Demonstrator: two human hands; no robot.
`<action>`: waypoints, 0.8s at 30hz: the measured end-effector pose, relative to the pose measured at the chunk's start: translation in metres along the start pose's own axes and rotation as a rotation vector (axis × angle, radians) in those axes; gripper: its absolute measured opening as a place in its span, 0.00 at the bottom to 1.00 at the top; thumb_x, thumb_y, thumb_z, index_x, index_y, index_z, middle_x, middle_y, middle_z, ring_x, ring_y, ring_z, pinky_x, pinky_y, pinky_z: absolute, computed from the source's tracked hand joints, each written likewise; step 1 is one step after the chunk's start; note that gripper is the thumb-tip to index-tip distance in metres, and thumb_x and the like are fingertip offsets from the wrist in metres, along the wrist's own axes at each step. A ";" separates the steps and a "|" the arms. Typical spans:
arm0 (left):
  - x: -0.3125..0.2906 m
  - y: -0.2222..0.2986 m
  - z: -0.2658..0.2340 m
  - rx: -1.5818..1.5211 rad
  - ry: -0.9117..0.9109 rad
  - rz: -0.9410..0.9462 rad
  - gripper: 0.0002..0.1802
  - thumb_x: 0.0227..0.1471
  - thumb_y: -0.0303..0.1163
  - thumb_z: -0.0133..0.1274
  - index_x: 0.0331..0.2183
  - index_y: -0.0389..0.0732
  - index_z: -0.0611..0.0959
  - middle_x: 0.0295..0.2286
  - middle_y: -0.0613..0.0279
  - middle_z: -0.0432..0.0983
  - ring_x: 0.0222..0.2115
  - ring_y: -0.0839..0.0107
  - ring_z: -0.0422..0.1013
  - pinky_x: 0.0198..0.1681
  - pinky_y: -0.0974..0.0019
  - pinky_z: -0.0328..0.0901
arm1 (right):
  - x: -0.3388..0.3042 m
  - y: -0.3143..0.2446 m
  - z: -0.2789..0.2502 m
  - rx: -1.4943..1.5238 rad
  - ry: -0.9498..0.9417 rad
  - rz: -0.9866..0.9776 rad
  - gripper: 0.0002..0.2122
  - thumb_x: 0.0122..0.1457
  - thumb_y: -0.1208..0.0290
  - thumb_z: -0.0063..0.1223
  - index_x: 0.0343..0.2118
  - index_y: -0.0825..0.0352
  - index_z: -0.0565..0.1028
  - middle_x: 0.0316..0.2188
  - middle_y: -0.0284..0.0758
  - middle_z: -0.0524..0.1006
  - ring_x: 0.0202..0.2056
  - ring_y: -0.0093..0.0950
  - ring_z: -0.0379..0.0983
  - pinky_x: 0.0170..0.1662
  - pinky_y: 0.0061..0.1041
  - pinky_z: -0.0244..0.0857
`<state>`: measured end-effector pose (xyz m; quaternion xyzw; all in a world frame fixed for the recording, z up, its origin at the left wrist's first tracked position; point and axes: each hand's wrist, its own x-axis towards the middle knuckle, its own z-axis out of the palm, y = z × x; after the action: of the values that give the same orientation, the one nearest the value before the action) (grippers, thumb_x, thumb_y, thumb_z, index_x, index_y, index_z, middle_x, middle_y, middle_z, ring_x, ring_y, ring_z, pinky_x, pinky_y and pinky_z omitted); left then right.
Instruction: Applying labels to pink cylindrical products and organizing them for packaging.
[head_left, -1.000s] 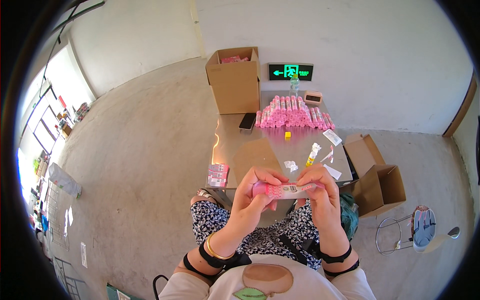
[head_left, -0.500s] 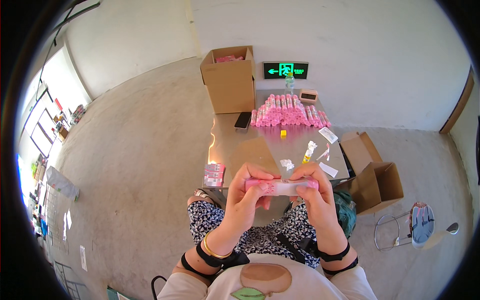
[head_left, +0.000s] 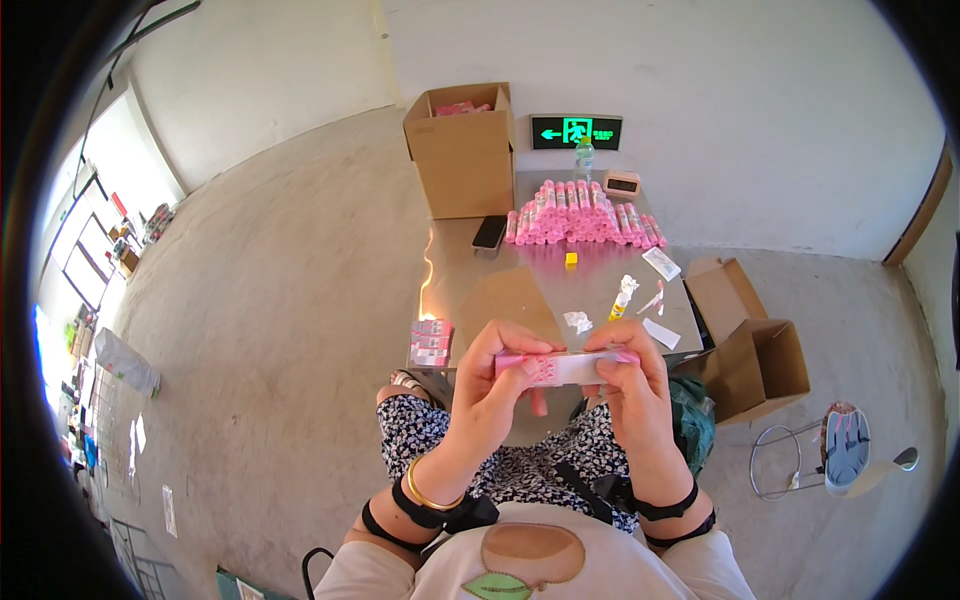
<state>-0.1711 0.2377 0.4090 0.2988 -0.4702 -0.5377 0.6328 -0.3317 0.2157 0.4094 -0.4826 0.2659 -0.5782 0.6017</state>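
Left hand (head_left: 497,375): grip closed on the left end of a small pink-and-white pack (head_left: 566,367), thumb over the top, fingers curled beneath.
Right hand (head_left: 632,385): grip closed on the pack's right end, fingertips (head_left: 606,357) pinching its upper edge.
Pack: held level between both grips, above the lap and just in front of the near edge of the bench (head_left: 470,290).
Beyond the grip: paper scraps (head_left: 578,321) and a small tube (head_left: 621,299) lie just past the hands; further off sits a yellow bit (head_left: 571,259), then a stacked row of pink rolls (head_left: 584,214).
Left of the grip: a pink-patterned box (head_left: 431,343) at the bench corner; a dark phone (head_left: 489,232) further back, beside a tall open carton (head_left: 461,152).
Right of the grip: two open cartons (head_left: 752,350) on the floor.
Risk: the pack is thin and pinched only at its ends, so uneven pull could likely tear or crease it; a loosened grip would probably drop it into the lap.
Hard to see: the fingers cover both ends of the pack, so whether it is open or sealed is unclear. The carton's contents are too small to tell.
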 end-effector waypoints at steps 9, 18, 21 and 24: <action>0.001 0.003 0.000 -0.029 0.001 -0.052 0.07 0.53 0.22 0.43 0.35 0.40 0.73 0.39 0.56 0.72 0.19 0.78 0.68 0.19 0.80 0.61 | 0.003 0.004 -0.004 -0.031 -0.059 -0.077 0.08 0.49 0.83 0.41 0.30 0.70 0.72 0.31 0.32 0.68 0.28 0.20 0.66 0.28 0.17 0.61; 0.000 0.008 0.000 -0.072 -0.023 -0.063 0.08 0.53 0.21 0.40 0.32 0.38 0.74 0.43 0.55 0.68 0.19 0.79 0.67 0.21 0.79 0.64 | 0.003 0.002 -0.010 -0.082 -0.156 -0.107 0.09 0.46 0.83 0.41 0.30 0.70 0.73 0.34 0.34 0.67 0.32 0.21 0.66 0.29 0.18 0.66; 0.000 0.012 0.001 -0.099 -0.035 -0.089 0.09 0.53 0.20 0.39 0.33 0.37 0.74 0.44 0.54 0.68 0.20 0.79 0.68 0.23 0.78 0.66 | 0.003 -0.001 -0.012 -0.108 -0.203 -0.121 0.09 0.47 0.81 0.42 0.31 0.69 0.73 0.35 0.34 0.67 0.33 0.21 0.66 0.30 0.17 0.67; -0.004 0.015 0.004 -0.072 -0.081 -0.051 0.09 0.53 0.19 0.39 0.33 0.36 0.74 0.44 0.53 0.68 0.22 0.78 0.68 0.24 0.77 0.67 | 0.001 -0.003 -0.014 -0.091 -0.221 -0.147 0.09 0.47 0.80 0.43 0.32 0.69 0.73 0.35 0.34 0.66 0.33 0.21 0.66 0.30 0.17 0.68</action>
<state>-0.1686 0.2454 0.4223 0.2658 -0.4681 -0.5817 0.6098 -0.3446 0.2115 0.4066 -0.5884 0.1877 -0.5513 0.5609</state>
